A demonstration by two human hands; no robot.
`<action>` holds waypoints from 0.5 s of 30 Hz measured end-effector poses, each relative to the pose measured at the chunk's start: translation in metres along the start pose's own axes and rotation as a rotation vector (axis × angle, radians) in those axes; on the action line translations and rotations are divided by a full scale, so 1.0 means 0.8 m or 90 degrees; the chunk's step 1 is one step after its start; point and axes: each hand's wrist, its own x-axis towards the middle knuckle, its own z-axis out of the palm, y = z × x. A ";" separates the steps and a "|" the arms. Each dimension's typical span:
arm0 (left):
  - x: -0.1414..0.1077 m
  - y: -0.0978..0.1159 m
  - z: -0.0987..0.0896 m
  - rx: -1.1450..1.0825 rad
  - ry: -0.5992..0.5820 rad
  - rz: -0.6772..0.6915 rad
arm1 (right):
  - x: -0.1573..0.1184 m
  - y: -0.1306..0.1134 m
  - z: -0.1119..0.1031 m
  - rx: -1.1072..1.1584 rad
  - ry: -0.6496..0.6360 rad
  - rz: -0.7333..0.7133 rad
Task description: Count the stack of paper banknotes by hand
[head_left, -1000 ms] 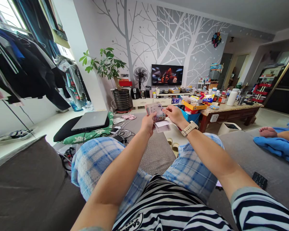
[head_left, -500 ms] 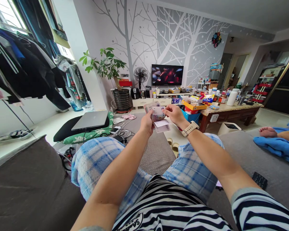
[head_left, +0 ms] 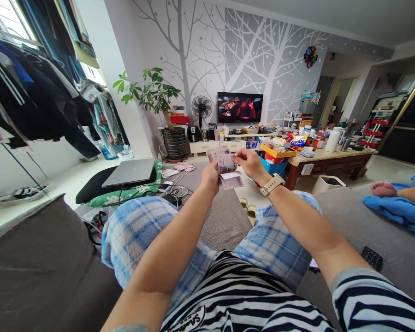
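A bundle of banknotes, pale purple with a "5" printed on them, is held up in front of my knees. My left hand is closed round its left side, the thumb lying on the front. At the upper right corner of the notes, my right hand pinches the edge between thumb and fingers. Lower ends of several notes fan out and hang below the bundle. A beige watch is on my right wrist.
Left of my knees a grey laptop lies on a green cushion, with tangled white cables beside it. A cluttered table stands at right. Another person's foot rests on the sofa near a black remote.
The front note's printing and the hanging ends have shifted slightly as the notes are handled. Both hands keep nearly the same place and hold.
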 end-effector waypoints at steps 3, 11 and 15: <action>0.000 -0.001 0.000 -0.003 -0.001 0.003 | 0.000 -0.001 0.000 0.001 0.001 -0.010; -0.001 0.000 -0.002 0.012 -0.008 -0.001 | 0.003 0.009 0.003 0.078 -0.040 -0.017; -0.001 0.000 -0.001 0.008 0.003 -0.006 | 0.004 0.012 0.004 0.091 -0.043 -0.017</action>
